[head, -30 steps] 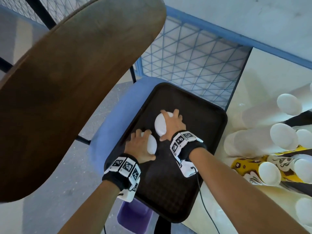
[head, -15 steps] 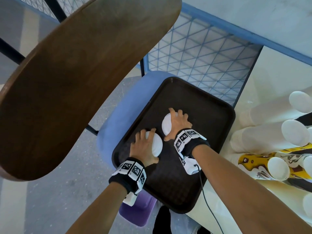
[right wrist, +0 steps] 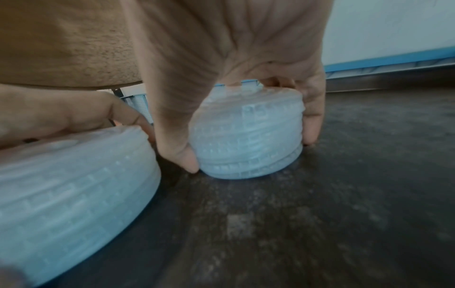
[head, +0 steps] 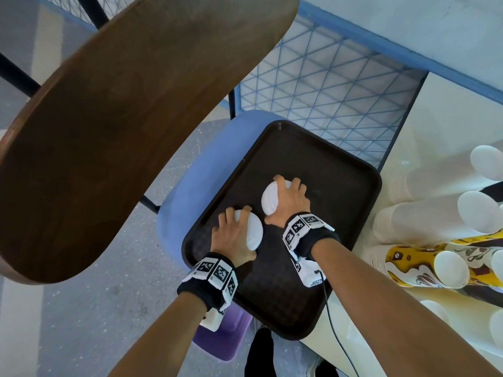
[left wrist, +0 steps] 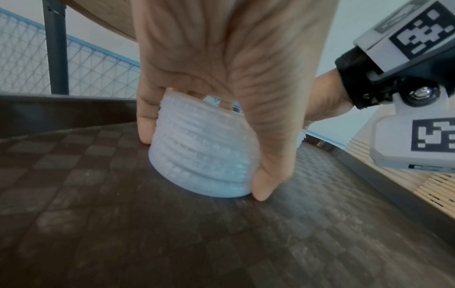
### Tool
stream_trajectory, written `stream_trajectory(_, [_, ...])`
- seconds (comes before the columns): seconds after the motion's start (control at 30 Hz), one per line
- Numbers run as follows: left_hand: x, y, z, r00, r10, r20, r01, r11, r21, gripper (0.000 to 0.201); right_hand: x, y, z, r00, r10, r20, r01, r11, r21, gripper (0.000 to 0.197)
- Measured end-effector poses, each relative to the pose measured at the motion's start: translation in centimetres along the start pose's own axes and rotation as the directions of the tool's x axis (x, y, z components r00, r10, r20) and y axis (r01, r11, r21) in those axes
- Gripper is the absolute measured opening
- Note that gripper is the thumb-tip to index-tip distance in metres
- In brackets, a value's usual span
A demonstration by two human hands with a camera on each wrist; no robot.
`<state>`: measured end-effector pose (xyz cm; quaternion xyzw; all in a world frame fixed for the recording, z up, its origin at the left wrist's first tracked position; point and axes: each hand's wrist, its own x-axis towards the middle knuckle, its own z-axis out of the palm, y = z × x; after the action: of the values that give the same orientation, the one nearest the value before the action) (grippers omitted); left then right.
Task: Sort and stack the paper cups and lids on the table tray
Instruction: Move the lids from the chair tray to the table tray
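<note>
floor (head: pixel 68 322): grey speckled | fence (head: pixel 326 85): blue mesh | tabletop (head: pixel 122 118): brown wood, round

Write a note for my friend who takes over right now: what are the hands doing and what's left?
Left hand grips one stack of lids; right hand grips the other stack of lids. Both stacks stand side by side on the brown tray.
Done: lids stacked in two piles.
Left: the paper cups lie in nested rows on the table, off the tray; bring them over.

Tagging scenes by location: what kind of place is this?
Likely a cafe or canteen seating area: a brown serving tray on a blue chair, sleeves of paper cups on a pale table, a wooden tabletop alongside.
</note>
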<state>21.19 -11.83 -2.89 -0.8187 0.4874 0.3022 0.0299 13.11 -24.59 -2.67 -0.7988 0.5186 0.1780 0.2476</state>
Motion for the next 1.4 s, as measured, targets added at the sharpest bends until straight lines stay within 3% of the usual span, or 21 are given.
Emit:
stream_trajectory(0.33, [-0.7,0.0,0.4,0.999,-0.036,-0.016,0.036,0.999,-0.017,0.103,-1.5,0.0,0.5,1.000,-0.003,-0.010,0.002,0.998,-0.055,0.097])
stream_trajectory(0.67, [-2.6,-0.6,0.4,0.997,-0.076,-0.032,0.073,0.994,-0.081,0.102,-3.7,-0.1,0.3,1.000,0.010,0.012,-0.010,1.000,0.003,0.097])
stream_trajectory(0.93, [-4.1,0.0,-3.7,0.993,-0.061,-0.099,0.048,0.990,-0.132,0.099,-6.4,-1.2,-4.0,0.996,-0.063,-0.069,0.066,0.997,0.030,0.098])
stream_trajectory(1.17, [-4.7,4.8,-13.4,0.959,0.108,-0.262,-0.125,0.991,-0.049,0.097,-11.8,0.0,-14.5,0.949,-0.192,-0.250,0.206,0.978,0.031,0.102])
stream_trajectory(1.4, [-7.4,15.0,-18.8,0.881,0.366,-0.300,-0.329,0.929,0.166,0.100,-20.7,8.4,-22.0,0.881,-0.236,-0.409,0.249,0.968,-0.021,0.106])
